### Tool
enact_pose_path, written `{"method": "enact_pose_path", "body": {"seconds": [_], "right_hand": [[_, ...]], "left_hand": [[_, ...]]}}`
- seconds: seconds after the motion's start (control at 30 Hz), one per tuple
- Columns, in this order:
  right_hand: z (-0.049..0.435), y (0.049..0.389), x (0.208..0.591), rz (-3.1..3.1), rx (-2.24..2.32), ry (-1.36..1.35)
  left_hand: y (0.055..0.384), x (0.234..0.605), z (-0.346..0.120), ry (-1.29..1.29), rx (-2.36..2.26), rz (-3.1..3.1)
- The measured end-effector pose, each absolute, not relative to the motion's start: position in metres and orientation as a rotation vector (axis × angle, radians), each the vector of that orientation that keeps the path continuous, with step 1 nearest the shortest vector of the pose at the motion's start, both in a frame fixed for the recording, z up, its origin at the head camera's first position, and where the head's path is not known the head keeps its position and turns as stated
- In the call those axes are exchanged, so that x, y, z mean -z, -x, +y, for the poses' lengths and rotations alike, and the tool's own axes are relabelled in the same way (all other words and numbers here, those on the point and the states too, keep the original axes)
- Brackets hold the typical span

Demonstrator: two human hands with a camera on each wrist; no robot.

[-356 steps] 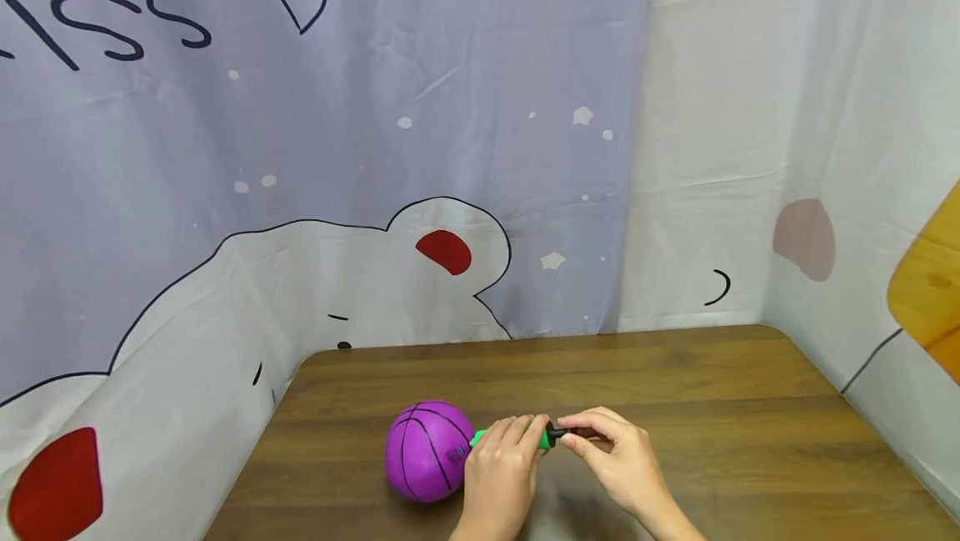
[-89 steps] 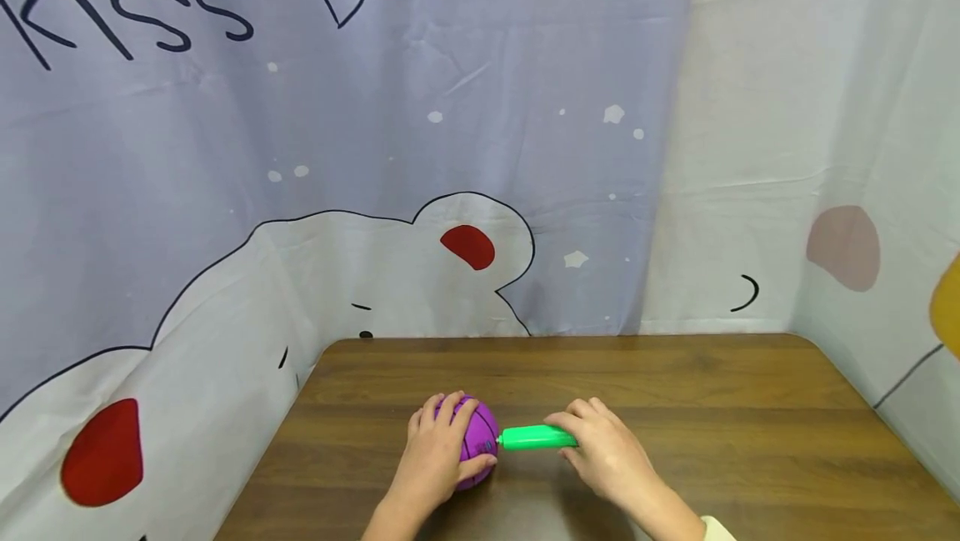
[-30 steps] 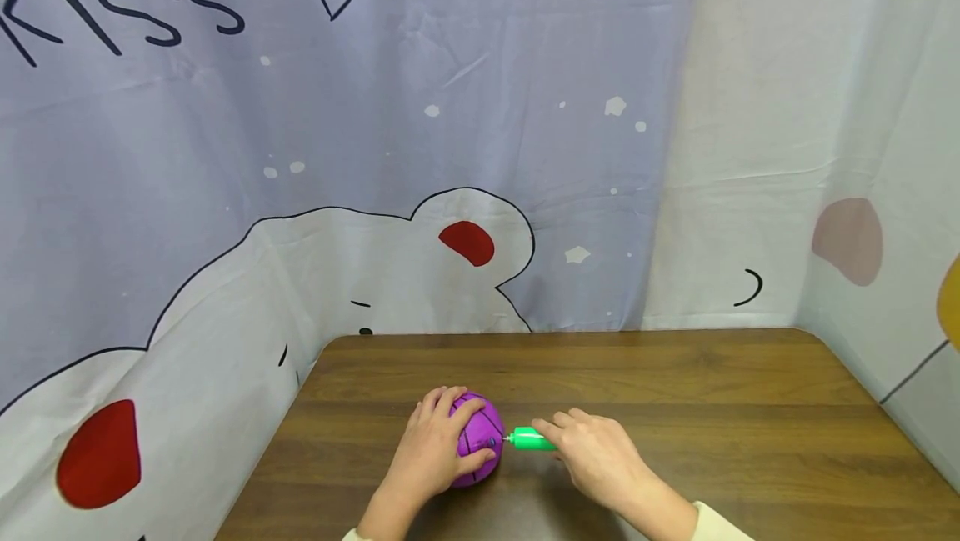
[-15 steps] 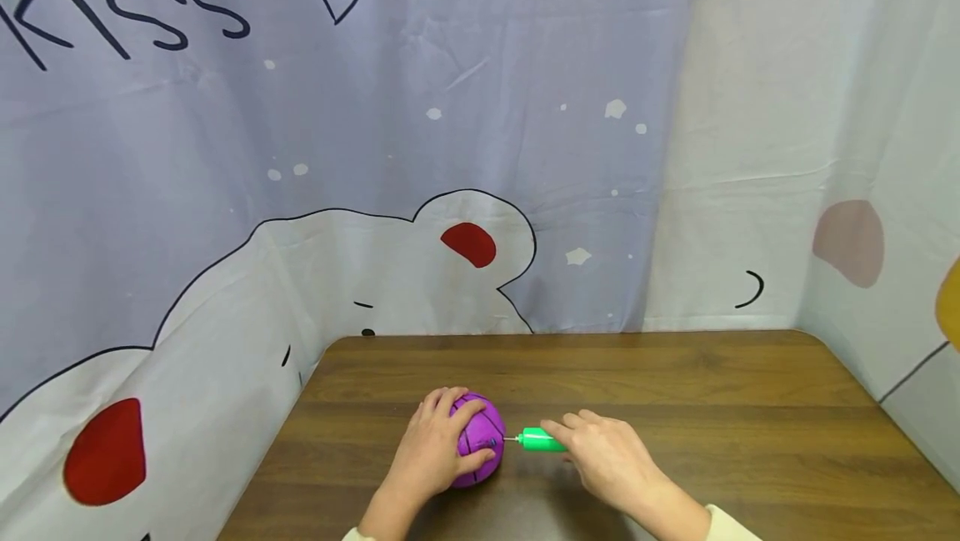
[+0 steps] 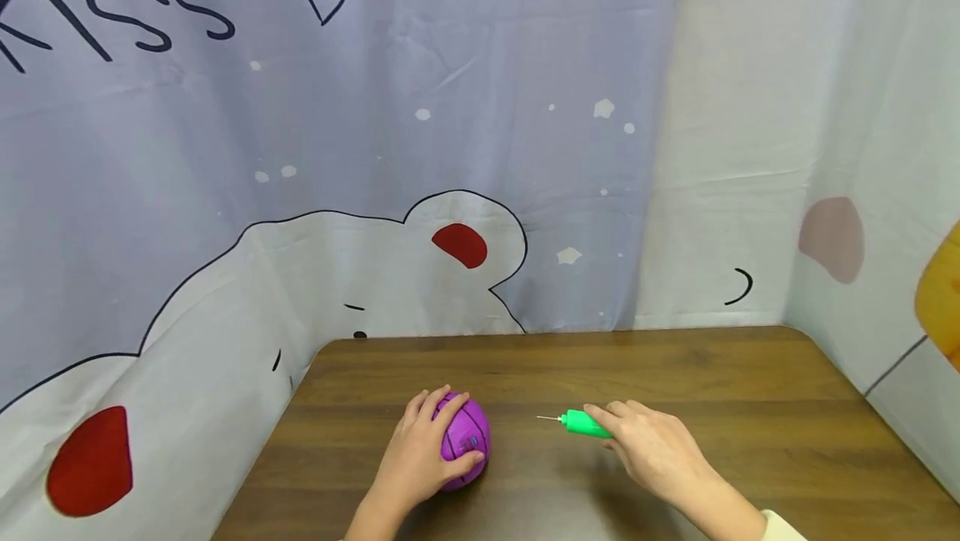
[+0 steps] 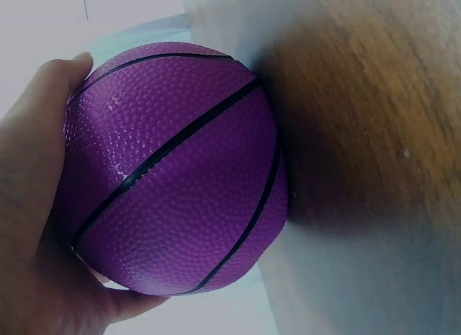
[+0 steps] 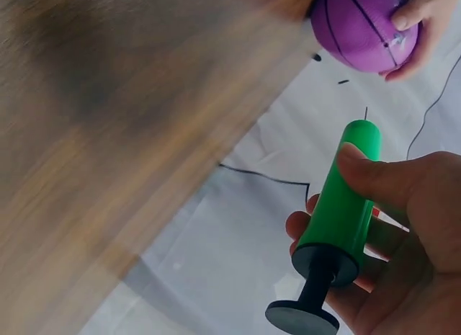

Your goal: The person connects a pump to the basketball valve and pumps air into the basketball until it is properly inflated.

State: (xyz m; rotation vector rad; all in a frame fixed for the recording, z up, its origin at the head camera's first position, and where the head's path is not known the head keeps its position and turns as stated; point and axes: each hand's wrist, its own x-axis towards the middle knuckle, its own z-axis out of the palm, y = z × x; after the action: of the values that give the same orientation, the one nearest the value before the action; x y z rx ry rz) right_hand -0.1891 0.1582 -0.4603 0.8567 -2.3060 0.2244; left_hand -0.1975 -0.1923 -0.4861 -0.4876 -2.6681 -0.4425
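A small purple basketball (image 5: 468,434) with black lines rests on the table, and my left hand (image 5: 420,451) grips it from the left with the fingers over its top and the thumb on the near side. The left wrist view shows the ball (image 6: 180,162) in that hand's grasp, touching the tabletop. My right hand (image 5: 658,448) holds a green ball pump (image 5: 585,423) above the table, its thin needle (image 5: 548,418) pointing left toward the ball, with a gap between them. The right wrist view shows the pump's black T-handle (image 7: 302,317) pulled slightly out of the barrel.
The brown wooden table (image 5: 720,366) has rounded far corners. A printed curtain (image 5: 570,191) hangs behind it and along both sides, with bear drawings and lettering. Pale sleeve cuff (image 5: 780,527) shows at the right forearm.
The hands swapped places since the oldest frame: left moved onto the ball, right took the pump. The needle has since come out of the ball, and the pump has moved right.
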Motion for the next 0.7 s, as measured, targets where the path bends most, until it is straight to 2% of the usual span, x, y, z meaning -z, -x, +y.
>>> {"method": "enact_pose_path", "body": {"seconds": [0.7], "right_hand": [[0.2,0.184,0.471,-2.653,-0.342,-0.614]], "left_hand": [[0.201,0.488,-0.193,0.47,0.485,-2.679]]}}
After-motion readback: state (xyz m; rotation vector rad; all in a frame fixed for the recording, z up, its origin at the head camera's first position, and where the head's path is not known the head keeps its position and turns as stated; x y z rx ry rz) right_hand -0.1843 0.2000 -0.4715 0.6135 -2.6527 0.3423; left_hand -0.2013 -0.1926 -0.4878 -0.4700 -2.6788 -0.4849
